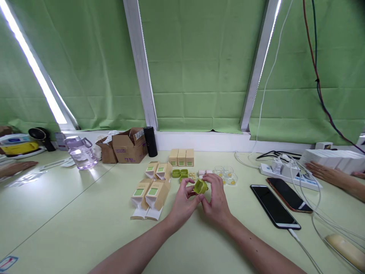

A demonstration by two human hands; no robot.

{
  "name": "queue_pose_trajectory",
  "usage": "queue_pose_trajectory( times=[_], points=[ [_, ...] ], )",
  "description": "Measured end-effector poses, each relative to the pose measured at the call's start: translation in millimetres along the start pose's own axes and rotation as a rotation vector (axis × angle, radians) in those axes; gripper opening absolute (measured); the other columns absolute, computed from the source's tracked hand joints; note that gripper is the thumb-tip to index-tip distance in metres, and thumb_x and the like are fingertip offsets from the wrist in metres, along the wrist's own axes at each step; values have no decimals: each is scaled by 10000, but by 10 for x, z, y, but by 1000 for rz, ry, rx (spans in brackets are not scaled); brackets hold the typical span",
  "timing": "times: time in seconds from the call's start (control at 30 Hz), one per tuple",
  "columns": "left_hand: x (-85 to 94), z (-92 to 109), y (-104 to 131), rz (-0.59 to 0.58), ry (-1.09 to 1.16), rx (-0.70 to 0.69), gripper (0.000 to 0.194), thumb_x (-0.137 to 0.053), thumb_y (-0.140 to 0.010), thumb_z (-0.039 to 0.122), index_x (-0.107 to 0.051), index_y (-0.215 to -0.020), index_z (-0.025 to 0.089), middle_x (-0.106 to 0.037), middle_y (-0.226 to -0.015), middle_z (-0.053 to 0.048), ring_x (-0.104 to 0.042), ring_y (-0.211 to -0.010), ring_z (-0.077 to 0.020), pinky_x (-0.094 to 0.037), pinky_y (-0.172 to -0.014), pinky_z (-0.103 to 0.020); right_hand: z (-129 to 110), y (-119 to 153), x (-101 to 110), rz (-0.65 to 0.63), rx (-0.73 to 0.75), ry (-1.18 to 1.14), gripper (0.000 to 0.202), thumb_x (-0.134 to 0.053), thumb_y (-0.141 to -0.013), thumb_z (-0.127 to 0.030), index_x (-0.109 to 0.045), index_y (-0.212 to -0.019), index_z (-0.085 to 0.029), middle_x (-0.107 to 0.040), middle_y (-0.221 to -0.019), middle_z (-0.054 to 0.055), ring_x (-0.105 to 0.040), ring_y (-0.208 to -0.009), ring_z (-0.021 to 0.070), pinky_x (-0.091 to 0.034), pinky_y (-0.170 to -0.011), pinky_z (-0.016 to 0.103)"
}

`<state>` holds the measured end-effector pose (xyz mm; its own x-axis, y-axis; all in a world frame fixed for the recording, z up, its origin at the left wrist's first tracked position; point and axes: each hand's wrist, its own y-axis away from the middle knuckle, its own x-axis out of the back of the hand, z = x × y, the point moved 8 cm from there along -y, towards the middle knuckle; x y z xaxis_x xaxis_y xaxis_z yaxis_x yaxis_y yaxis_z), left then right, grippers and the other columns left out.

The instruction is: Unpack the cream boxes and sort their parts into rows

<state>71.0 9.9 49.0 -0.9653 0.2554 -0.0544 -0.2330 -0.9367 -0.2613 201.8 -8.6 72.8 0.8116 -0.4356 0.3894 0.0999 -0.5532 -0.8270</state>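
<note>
Both my hands hold one small olive-green cup (200, 186), tilted so that its hollow inside shows. My left hand (185, 201) pinches it from the left, and my right hand (216, 199) grips its right side. Just beyond my left fingers lie several similar green cups (176, 173) beside small yellowish pieces (192, 174). Behind my right fingers are pale pink cylinders (203, 172) and a clear plastic tray (228, 170) with yellow bits in its rounded cells. Left of my hands stand several kraft boxes (157, 192) with green labels, their near flaps open.
Closed kraft boxes (181, 157) stand in a row at the back. A carton (129, 146), a black cylinder (150, 141) and a water bottle (81, 153) are back left. Two phones (275, 205), cables and a power strip (291, 177) lie right. Other people's hands (327, 173) rest at both sides.
</note>
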Motion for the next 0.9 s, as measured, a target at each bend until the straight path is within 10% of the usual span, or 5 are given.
queue_pose_trajectory(
  times=[0.9],
  points=[
    [85, 67, -14, 71, -99, -93, 382, -642, -948, 515, -448, -1129, 241, -624, -663, 48, -634, -661, -165, -512, -691, -290, 0, -43, 82, -38, -43, -45, 360, -623, -886, -280, -473, -1212, -253, -562, -1273, 128, -505, -1245, 338, -460, -1032, 561]
  ],
)
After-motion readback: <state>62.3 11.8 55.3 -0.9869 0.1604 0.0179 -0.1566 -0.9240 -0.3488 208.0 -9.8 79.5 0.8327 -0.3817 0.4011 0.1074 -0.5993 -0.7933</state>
